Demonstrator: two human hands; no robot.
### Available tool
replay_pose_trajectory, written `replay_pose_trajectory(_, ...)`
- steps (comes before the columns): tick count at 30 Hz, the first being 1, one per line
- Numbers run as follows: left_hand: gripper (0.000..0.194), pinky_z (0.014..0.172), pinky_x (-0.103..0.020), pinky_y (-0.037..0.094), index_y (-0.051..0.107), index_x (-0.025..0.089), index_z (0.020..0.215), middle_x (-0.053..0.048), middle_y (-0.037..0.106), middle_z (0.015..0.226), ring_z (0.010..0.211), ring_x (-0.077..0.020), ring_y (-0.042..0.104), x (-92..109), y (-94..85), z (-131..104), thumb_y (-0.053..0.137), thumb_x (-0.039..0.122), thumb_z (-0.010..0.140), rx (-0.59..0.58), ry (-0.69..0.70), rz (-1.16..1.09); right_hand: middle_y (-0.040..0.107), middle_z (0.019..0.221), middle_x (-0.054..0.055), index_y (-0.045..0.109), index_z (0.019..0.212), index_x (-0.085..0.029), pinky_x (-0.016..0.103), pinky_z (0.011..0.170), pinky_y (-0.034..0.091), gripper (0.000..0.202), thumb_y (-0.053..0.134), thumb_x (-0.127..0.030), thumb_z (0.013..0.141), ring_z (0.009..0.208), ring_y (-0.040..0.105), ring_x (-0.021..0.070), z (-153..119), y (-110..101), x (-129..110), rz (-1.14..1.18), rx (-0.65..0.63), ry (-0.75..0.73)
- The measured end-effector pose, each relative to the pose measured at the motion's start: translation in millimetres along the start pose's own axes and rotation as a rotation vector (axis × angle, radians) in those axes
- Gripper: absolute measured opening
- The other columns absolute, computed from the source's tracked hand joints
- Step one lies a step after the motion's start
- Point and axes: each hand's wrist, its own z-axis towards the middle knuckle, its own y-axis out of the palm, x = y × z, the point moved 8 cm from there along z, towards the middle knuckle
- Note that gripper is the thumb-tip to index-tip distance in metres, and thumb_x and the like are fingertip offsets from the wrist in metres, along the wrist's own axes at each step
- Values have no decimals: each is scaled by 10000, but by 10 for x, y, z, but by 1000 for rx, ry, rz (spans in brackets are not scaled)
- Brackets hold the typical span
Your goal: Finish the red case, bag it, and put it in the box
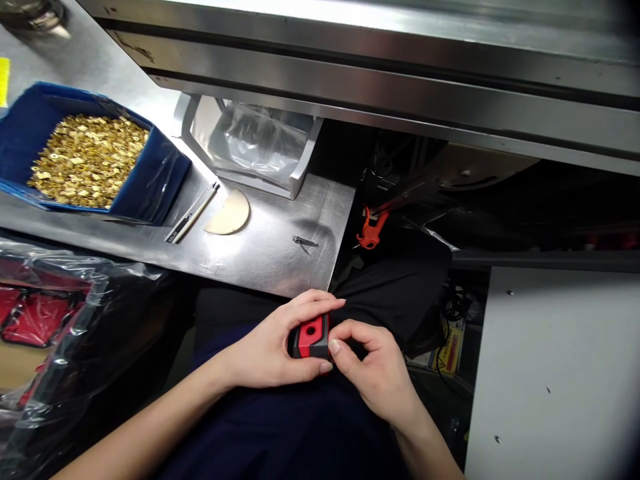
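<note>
Red-black part, lower centre: we clamp it in left hand; right hand fingertips pinch its edge, best kept steady.

Left hand wrapped around small red-and-black device over the lap, right hand touching its right end with the fingertips. Steel worktop above, carrying blue bin heaped with gold-coloured parts, utility knife, tan semicircular piece and small metal clip. Orange clamp just past the worktop's right edge.
</note>
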Motion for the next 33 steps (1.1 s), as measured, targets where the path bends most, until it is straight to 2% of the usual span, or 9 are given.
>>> replay_pose_trajectory(7,757,1122,-404,452,538,310,1486,-80,521,1422,1293,-292,554,-46,16,14,840,208,799,4,-15,18,687,725,-33,701,788,-203,232,652,443,172,615,-227,935,668,607,124,-6,-32,90,-61,37,93)
replay_pose_trajectory(11,748,1109,-395,461,541,309,1478,-77,519,1418,1277,-284,568,-28,13,28,824,186,796,-2,5,-7,688,762,-21,658,838,-206,229,648,509,191,581,-289,993,679,680,138,-18,-44,188,77,61,126)
replay_pose_trajectory(15,765,1122,-407,450,529,311,1490,-81,516,1417,1288,-290,557,-6,21,37,824,179,796,-15,22,-9,710,830,-19,671,871,-216,230,708,544,149,606,-268,995,748,718,143,-47,-88,126,52,59,47)
replay_pose_trajectory(20,760,1115,-401,448,528,312,1489,-79,515,1413,1283,-279,558,-3,23,44,832,191,803,-15,30,-6,758,885,-35,733,902,-236,211,758,510,83,669,-214,951,784,691,123,-66,-110,-2,-56,45,-9)
replay_pose_trajectory(28,799,1135,-441,449,522,279,1511,-106,502,1447,1311,-305,544,-2,54,23,820,155,780,-16,39,1,694,792,-46,691,840,-219,211,709,461,135,628,-239,958,733,615,116,-41,-58,37,-15,-14,48)
replay_pose_trajectory(33,802,1133,-449,454,523,280,1512,-110,508,1439,1312,-316,546,-2,58,24,832,171,780,-19,61,-2,658,765,-58,656,836,-222,214,670,427,134,608,-233,961,698,577,105,-47,-47,62,-52,-1,40)
